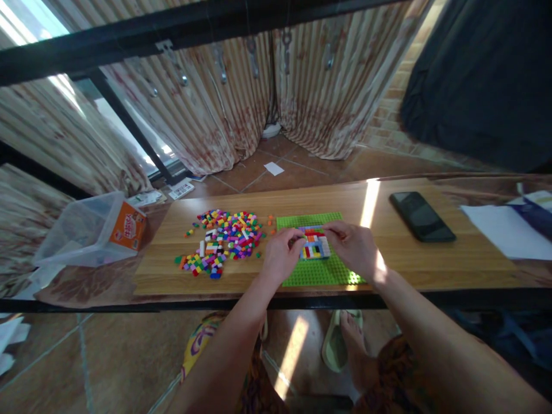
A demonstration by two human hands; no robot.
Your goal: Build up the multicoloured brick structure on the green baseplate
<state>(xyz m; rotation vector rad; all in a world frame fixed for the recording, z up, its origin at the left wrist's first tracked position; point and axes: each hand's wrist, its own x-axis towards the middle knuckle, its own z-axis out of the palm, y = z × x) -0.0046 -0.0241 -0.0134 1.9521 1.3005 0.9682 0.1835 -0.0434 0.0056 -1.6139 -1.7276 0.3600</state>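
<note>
A green studded baseplate (310, 277) lies on the wooden board, and a small multicoloured brick build (314, 247) stands on its middle. Red pieces show along the back of the build, with white, yellow and blue ones towards the front. My left hand (280, 252) is closed at the build's left side, thumb and fingers pinched together. At the back right corner my right hand (354, 248) makes a similar pinch near the red pieces. Whatever either pinch holds is too small or hidden to name. Left of the baseplate spreads a pile of loose toy bricks (245, 236).
A black phone (421, 216) lies on the wooden board (478, 265) at the right. Beyond the left end sits a clear plastic tub (81, 230) with an orange label. White papers (504, 230) rest past the right end. Curtains (233, 109) hang behind.
</note>
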